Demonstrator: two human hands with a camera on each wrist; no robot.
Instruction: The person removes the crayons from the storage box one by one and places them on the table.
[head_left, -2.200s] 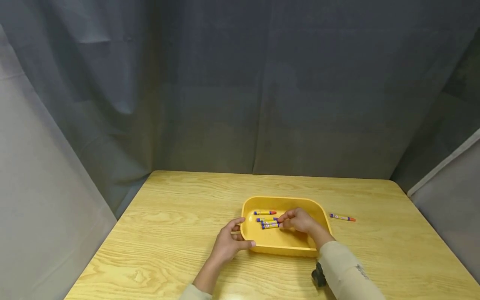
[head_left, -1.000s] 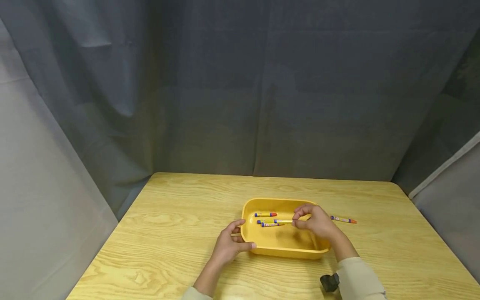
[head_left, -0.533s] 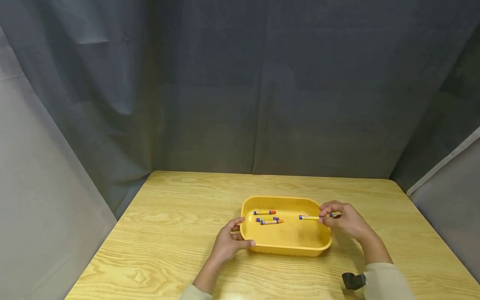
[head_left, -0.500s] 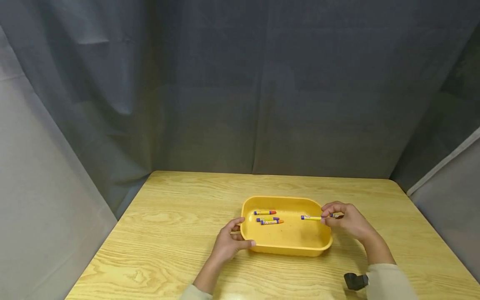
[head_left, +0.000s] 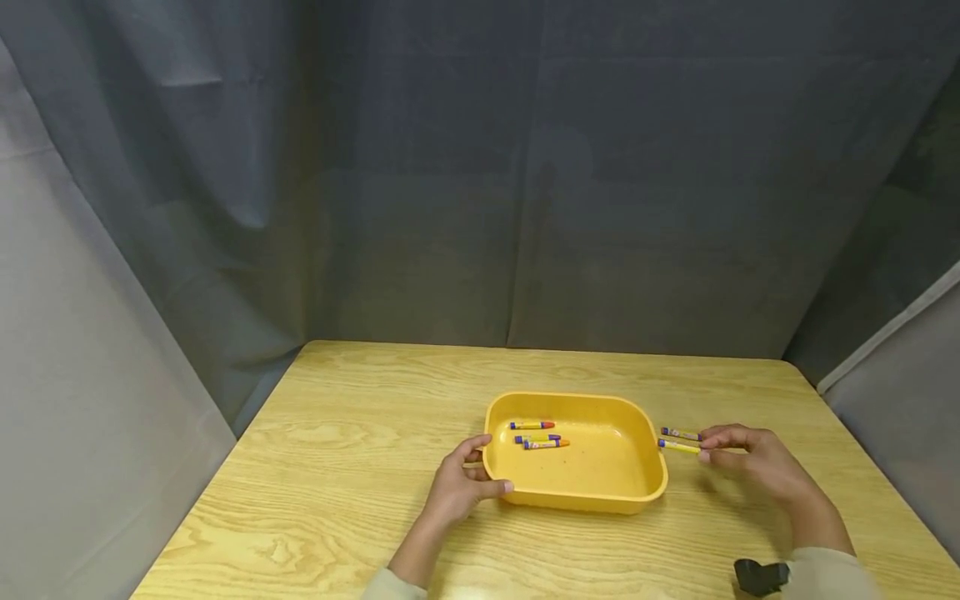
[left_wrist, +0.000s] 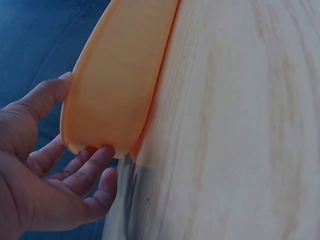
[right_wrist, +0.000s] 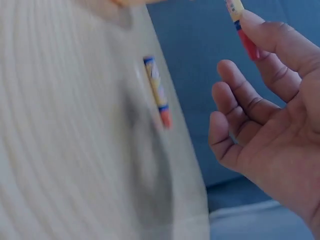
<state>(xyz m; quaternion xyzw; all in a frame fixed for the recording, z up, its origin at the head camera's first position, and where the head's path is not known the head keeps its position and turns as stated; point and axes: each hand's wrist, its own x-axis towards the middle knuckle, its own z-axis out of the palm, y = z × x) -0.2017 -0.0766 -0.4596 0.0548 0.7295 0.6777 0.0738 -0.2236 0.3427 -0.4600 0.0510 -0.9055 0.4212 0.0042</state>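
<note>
My left hand point(head_left: 452, 490) holds the left end of a yellow plastic tray point(head_left: 577, 502); in the left wrist view its thumb presses the rim and its fingers curl at the tray's outer end point(left_wrist: 110, 90). Inside the tray lie three crayons: red-tipped point(head_left: 532, 426), purple-tipped point(head_left: 531, 439) and orange-tipped point(head_left: 546, 445). Just past the tray's right rim, my right hand point(head_left: 761, 465) pinches another crayon point(head_left: 678, 447) between thumb and forefinger. Its pinkish-red tip point(right_wrist: 248, 45) shows in the right wrist view. Beyond it a crayon point(right_wrist: 157, 92) with an orange-red tip lies on the table.
A light wooden table point(head_left: 360, 433) carries everything. Dark grey curtains point(head_left: 420, 208) hang behind it, with pale cloth point(head_left: 82, 375) at the left side. A small black device point(head_left: 760, 577) is worn at the right wrist.
My right hand has picked a crayon out of the group in the tray and carried it rightward over the rim, beside the crayon on the table. My left hand has stayed on the tray.
</note>
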